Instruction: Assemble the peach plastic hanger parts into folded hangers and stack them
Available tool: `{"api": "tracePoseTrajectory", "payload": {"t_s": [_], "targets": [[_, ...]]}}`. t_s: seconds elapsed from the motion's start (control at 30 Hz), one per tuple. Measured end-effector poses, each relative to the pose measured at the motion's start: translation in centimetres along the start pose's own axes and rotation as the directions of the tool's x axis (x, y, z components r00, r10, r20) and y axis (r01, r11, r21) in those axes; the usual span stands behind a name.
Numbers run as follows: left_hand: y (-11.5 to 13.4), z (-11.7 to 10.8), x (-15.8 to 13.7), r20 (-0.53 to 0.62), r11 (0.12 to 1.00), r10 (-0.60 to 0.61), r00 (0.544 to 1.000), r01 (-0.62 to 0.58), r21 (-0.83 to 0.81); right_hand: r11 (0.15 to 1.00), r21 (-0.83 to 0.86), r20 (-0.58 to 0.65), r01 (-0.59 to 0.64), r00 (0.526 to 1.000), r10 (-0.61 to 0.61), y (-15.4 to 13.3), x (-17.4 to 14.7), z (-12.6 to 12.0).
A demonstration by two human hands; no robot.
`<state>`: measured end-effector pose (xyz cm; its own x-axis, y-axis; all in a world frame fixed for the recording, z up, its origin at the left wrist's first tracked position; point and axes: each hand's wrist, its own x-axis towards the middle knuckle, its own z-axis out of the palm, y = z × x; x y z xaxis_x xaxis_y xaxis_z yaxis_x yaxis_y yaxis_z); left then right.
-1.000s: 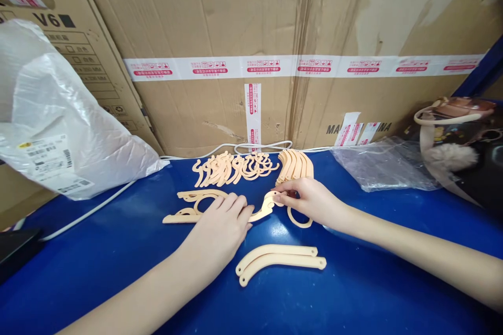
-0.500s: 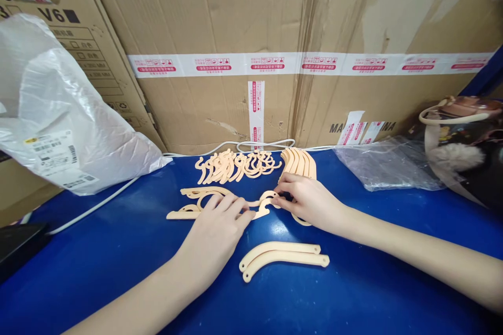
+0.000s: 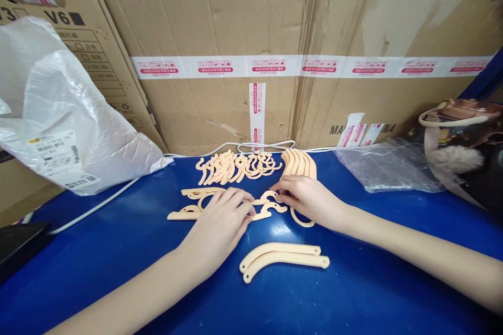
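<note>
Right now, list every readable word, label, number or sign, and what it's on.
"V6": left carton
"3": left carton, preceding character cut off
"白色": left carton, twice
Recycling symbol: left carton
"MA", "NA": large carton, white tape between
Too small or blurred: red tape print, white bag label, remaining left-carton text

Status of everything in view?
Left hand: curled over cream hook-ended pieces
Right hand: at their hooked ends
Two curved cream strips: side by side
Small cream hooks: loosely piled
Far curved strips: lined up
Clear plastic bag: flat, crumpled
White plastic parcel: bulging
White cable: loosely looped
Brown cardboard box: taped
</note>
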<state>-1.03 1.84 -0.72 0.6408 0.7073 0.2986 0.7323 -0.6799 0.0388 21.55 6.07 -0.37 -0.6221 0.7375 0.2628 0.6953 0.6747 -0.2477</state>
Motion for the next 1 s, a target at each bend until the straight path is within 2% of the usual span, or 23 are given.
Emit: {"api": "tracePoseTrajectory", "payload": {"t_s": [0.33,0.53,0.63,0.77,0.9,1.0], "targets": [[0.8,-0.1,0.6,0.059,0.998,-0.070,0.996,0.070,0.009,0.999,0.044,0.014,0.025,1.000,-0.025,0.1,-0.4,0.2],[1.3,0.1,0.4,-0.007,0.990,-0.072,0.997,0.072,0.119,0.999,-0.030,-0.034,0.041,0.999,-0.042,0.4,-1.2,-0.9],[1.5,-0.1,0.1,-0.020,0.994,-0.021,1.000,0.023,0.111,0.987,-0.130,-0.028,0.093,0.995,-0.097,0.8,-2.1,-1.7],[1.7,-0.2,-0.7,-0.009,0.998,0.040,0.999,-0.039,0.053,0.914,-0.343,0.049,0.218,0.976,-0.214,1.5,-3.1,-2.1],[1.7,0.4,-1.2,-0.012,0.998,0.029,1.000,-0.028,0.058,0.778,-0.537,0.113,0.327,0.941,-0.318,1.8,-3.5,-1.6],[1.8,0.5,-1.2,-0.009,0.998,0.025,1.000,-0.024,0.051,0.675,-0.610,0.190,0.415,0.904,-0.384,1.9,-3.6,-1.7]]}}
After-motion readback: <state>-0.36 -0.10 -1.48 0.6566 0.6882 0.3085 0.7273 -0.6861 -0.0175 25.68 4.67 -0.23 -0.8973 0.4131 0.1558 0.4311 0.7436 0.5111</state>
